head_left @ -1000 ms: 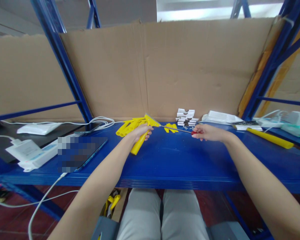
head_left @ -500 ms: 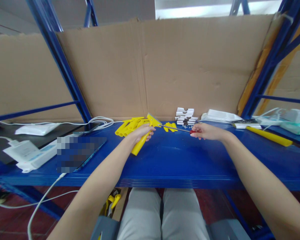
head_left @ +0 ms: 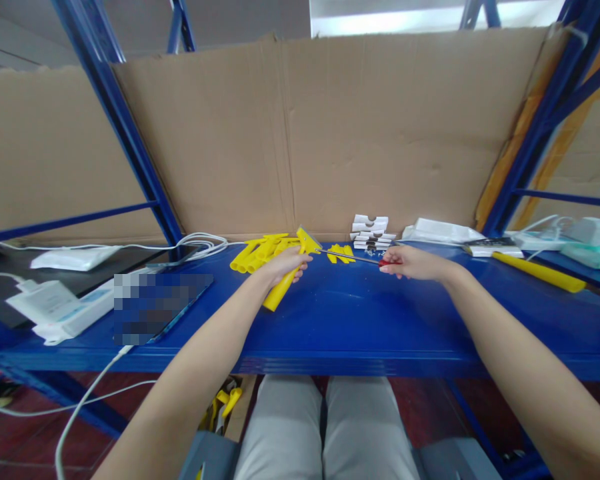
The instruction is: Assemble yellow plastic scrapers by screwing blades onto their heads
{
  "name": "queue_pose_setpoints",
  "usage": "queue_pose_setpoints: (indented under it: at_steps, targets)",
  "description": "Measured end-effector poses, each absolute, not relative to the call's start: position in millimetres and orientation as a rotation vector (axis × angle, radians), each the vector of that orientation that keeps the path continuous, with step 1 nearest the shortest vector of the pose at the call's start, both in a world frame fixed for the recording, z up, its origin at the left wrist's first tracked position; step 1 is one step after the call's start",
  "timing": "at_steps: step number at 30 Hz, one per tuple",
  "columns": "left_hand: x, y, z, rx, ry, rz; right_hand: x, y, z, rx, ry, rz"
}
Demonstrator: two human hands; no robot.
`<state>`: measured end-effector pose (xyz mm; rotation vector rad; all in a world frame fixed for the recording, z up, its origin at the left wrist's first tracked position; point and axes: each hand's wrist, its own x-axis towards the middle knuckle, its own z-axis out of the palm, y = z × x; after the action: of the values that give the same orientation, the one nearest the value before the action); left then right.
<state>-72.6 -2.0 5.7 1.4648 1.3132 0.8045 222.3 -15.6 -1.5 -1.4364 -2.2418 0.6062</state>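
Scraper (head_left: 281,291) shifted slightly right; box (head_left: 241,412) holds yellow pieces (head_left: 233,402).

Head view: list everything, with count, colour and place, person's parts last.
Scraper: 1, yellow, centre
Screwdriver: 1, red-handled, centre
Handles: several, yellow, near scraper
Small pieces: several, yellow, near screwdriver
Stack: 1, white, rear centre
Packets: several, white, both sides
Rod: 1, yellow, right
Device: 1, dark, left
Power strip: 1, white, left
Cables: several, white, both sides
Shelf: 1, blue, centre
Cardboard: several, brown, behind
Carton: 1, brown, below shelf
Left hand: 1, bare, gripping scraper
Right hand: 1, bare, on screwdriver
Trousers: 1, grey, below
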Motion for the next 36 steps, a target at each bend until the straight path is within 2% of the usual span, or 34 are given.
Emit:
queue_pose_setpoints:
  at_steps: [11, 13, 19, 22, 26, 32, 36]
  targets:
    - [-77, 0, 4, 1.669, 1.253, 0.829, 210, -23, -1, -1.527, -2.219, 0.576]
    - [-80, 3, 4, 1.682, 1.214, 0.841, 207, -22, -2, -1.495, -2.266, 0.465]
    - [-86, 9, 0, 1.68, 1.203, 0.829, 198, -21, -6, -1.564, -2.34, -0.191]
    - [-85, 6, 3, 1.667, 1.196, 0.854, 196, -20, -9, -1.618, -2.33, -0.293]
    - [-84, 1, 11, 1.644, 1.113, 0.972, 190, -20, -14, -1.591, -2.288, -0.156]
    - [-86, 0, 14, 1.748, 1.124, 1.051, 181, -23, -18, -1.374, -2.212, 0.504]
    - [-85, -5, 16, 1.769, 1.136, 1.035, 180, -22, -21, -1.406, -2.118, 0.657]
